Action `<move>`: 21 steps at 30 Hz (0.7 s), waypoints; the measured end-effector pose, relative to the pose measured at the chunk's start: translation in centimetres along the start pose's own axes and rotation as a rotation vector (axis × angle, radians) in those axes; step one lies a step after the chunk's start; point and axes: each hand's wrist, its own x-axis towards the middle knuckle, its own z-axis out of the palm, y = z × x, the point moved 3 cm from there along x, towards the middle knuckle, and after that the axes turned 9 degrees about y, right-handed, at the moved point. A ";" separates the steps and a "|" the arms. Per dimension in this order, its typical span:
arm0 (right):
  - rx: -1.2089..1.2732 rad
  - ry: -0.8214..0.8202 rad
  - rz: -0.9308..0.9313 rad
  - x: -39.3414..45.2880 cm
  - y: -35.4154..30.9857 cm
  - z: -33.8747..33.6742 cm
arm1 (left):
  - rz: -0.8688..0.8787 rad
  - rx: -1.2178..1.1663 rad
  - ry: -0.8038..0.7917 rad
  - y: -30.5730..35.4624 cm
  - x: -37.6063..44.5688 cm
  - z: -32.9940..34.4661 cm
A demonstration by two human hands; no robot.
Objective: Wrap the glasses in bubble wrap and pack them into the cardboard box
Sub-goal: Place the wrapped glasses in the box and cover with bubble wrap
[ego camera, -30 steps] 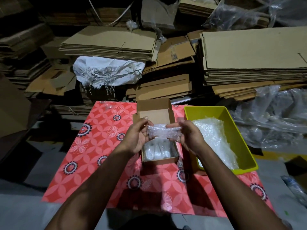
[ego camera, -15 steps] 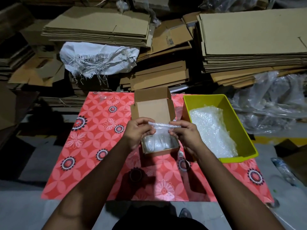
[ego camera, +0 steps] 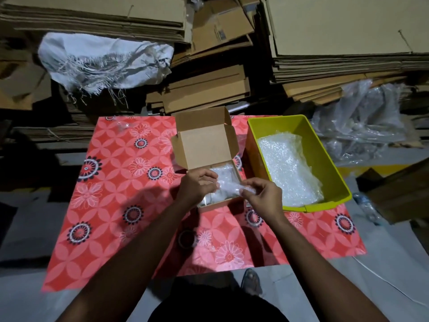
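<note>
A small cardboard box (ego camera: 204, 147) stands open on the red flowered cloth (ego camera: 120, 205), its lid tipped back. Bubble-wrapped bundles (ego camera: 222, 173) lie inside it. Just above the box's near edge I hold a bubble-wrapped glass (ego camera: 228, 188) between both hands. My left hand (ego camera: 197, 185) grips its left end with curled fingers. My right hand (ego camera: 260, 196) pinches its right end. The glass inside the wrap is blurred and barely visible.
A yellow plastic bin (ego camera: 334, 182) with sheets of bubble wrap (ego camera: 287, 173) stands right of the box. Stacks of flattened cardboard (ego camera: 343, 43) and a white sack (ego camera: 104, 61) fill the back. Clear plastic bags (ego camera: 362, 126) lie at right. A tape roll (ego camera: 185, 239) lies on the cloth.
Both hands have lowered the wrapped glass from above the box down to its near edge. The camera has tilted further down.
</note>
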 end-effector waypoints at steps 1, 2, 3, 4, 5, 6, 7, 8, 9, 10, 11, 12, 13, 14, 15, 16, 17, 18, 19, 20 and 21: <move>-0.049 0.086 -0.035 0.0 -0.1 -0.3 | 0.116 0.095 0.019 -0.4 0.5 0.2; -0.094 0.160 -0.068 0.0 -0.1 -0.7 | 0.268 0.207 0.018 -0.7 1.0 0.4; -0.145 0.209 -0.104 0.1 -0.1 -0.9 | 0.427 0.321 -0.003 -1.1 1.4 0.8; -0.197 0.239 -0.148 0.2 -0.2 -0.9 | 0.558 0.428 -0.048 -1.5 1.7 1.3; -0.240 0.256 -0.185 0.4 -0.3 -0.6 | 0.653 0.531 -0.129 -1.9 2.0 1.9; -0.265 0.270 -0.218 0.6 -0.4 -0.1 | 0.707 0.651 -0.218 -2.3 2.2 2.6; -0.277 0.274 -0.243 0.6 -0.4 0.4 | 0.739 0.770 -0.293 -2.7 2.2 3.2; -0.288 0.269 -0.265 0.8 -0.5 1.0 | 0.750 0.866 -0.345 -3.1 2.3 3.7; -0.306 0.249 -0.287 1.0 -0.5 1.6 | 0.760 0.916 -0.370 -3.3 2.2 4.0; -0.331 0.216 -0.307 1.1 -0.4 2.3 | 0.763 0.944 -0.380 -3.4 2.2 4.1; -0.360 0.173 -0.323 1.2 -0.3 2.9 | 0.773 0.968 -0.382 -3.6 2.2 4.0; -0.395 0.124 -0.339 1.3 -0.1 3.6 | 0.785 0.992 -0.382 -3.8 2.2 3.8; -0.447 0.073 -0.360 1.4 0.2 4.2 | 0.805 1.003 -0.379 -4.0 2.2 3.6; -0.517 0.027 -0.390 1.5 0.6 4.9 | 0.816 1.001 -0.379 -4.2 2.1 3.5; -0.599 -0.015 -0.418 1.6 0.8 5.4 | 0.821 1.000 -0.376 -4.2 2.0 3.5; -0.664 -0.050 -0.432 1.7 1.0 5.9 | 0.819 1.006 -0.375 -4.3 1.8 3.5; -0.704 -0.074 -0.439 1.8 1.2 6.2 | 0.823 1.005 -0.369 -4.2 1.6 3.4; -0.735 -0.094 -0.440 2.1 1.5 6.6 | 0.839 0.998 -0.358 -4.2 1.5 3.4; -0.767 -0.113 -0.435 2.5 1.8 6.9 | 0.855 0.995 -0.345 -4.3 1.4 3.3; -0.802 -0.127 -0.437 2.9 2.2 7.3 | 0.868 1.001 -0.337 -4.5 1.4 3.2; -0.838 -0.154 -0.443 3.3 2.4 7.7 | 0.875 1.008 -0.329 -4.7 1.3 3.0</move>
